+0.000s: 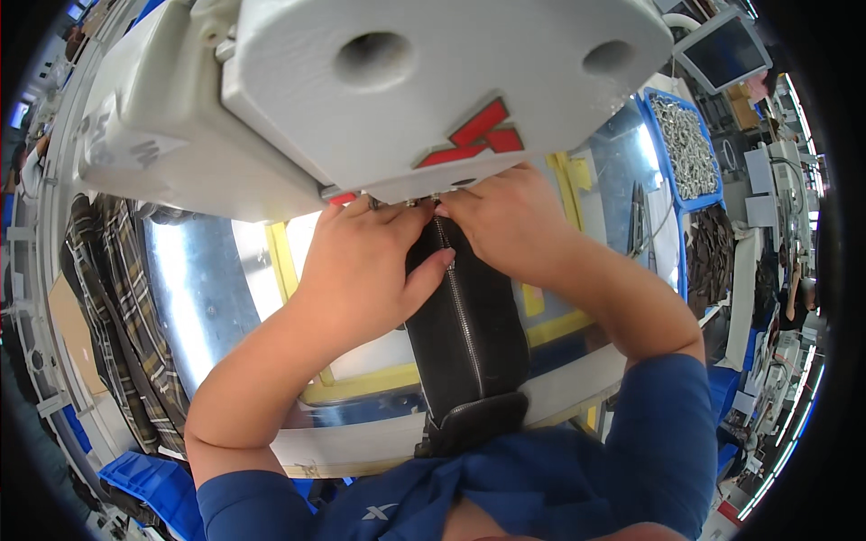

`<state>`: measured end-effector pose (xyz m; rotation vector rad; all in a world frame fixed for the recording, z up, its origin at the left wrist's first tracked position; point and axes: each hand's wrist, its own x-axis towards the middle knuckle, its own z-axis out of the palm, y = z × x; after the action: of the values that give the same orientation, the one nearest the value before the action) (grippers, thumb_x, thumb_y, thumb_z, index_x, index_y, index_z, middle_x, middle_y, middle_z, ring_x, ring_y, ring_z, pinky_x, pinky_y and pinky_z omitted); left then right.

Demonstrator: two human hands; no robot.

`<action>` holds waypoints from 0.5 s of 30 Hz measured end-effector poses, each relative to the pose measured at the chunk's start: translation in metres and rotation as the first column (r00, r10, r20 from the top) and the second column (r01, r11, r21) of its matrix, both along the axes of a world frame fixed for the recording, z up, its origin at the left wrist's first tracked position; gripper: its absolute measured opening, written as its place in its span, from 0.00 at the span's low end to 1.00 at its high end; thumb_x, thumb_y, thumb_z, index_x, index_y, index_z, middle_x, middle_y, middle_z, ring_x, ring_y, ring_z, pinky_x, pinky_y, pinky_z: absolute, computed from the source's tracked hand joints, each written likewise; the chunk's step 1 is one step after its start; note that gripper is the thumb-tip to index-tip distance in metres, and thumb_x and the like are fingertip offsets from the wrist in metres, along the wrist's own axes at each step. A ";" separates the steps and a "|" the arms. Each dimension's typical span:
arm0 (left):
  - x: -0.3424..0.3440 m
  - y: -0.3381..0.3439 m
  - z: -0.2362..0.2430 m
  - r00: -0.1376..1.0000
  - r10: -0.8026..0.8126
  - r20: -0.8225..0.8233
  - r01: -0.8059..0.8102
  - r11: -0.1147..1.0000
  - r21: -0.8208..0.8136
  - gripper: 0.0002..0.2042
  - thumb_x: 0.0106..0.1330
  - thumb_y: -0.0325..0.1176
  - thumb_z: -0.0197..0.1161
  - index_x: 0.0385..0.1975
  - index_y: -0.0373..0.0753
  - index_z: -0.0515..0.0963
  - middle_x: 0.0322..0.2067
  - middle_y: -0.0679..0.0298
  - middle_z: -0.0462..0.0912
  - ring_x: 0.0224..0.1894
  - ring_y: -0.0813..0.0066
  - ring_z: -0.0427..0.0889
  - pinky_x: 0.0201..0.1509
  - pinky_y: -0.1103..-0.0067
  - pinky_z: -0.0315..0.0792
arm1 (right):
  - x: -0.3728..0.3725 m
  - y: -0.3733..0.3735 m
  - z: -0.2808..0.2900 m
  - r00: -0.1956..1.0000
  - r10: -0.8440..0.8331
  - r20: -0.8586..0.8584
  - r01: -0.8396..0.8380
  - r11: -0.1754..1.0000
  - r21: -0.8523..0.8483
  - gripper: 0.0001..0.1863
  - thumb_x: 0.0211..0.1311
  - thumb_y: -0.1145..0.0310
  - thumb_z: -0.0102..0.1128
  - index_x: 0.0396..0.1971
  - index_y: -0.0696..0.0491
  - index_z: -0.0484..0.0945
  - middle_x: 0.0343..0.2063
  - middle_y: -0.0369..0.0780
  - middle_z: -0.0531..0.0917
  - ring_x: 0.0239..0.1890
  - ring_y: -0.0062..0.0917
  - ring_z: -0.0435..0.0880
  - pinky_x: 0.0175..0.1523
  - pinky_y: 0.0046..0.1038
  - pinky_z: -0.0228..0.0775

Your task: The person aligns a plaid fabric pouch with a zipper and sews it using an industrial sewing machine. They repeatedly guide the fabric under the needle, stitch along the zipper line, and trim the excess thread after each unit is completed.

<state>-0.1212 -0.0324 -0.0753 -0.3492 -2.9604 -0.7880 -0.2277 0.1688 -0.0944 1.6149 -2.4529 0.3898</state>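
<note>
A long black fabric piece with a metal zipper (pixel 465 329) runs from my body up under the large white machine head (pixel 298 117), which looks like a sewing machine. My left hand (pixel 365 261) grips the cloth on the zipper's left side, its thumb resting on the zipper near the pull and its fingers bent toward the machine's lower edge. From the right, my right hand (pixel 505 221) pinches the cloth beside the zipper's far end. The machine head hides some fingertips and the spot where the cloth passes beneath it.
Yellow tape strips (pixel 361 386) mark the shiny worktable (pixel 198 298). Plaid and dark garments (pixel 126 298) lie at the left. On the right are tweezers (pixel 637 221), a blue tray of small metal parts (pixel 686 149), dark pieces (pixel 708 257) and a screen (pixel 724 52). A blue bin (pixel 158 487) stands lower left.
</note>
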 end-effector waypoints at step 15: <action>-0.001 -0.001 0.006 0.998 -0.007 0.065 0.006 1.000 0.010 0.27 0.63 0.47 0.72 0.55 0.33 0.85 0.42 0.53 0.90 0.44 0.52 0.88 0.51 0.63 0.75 | 0.001 0.002 0.003 0.998 0.037 0.041 -0.036 0.999 -0.025 0.09 0.58 0.68 0.62 0.35 0.54 0.86 0.36 0.38 0.88 0.42 0.31 0.89 0.53 0.37 0.78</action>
<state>-0.1220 -0.0334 -0.0693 -0.3395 -3.0163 -0.8299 -0.2266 0.1707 -0.0911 1.6603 -2.4414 0.4610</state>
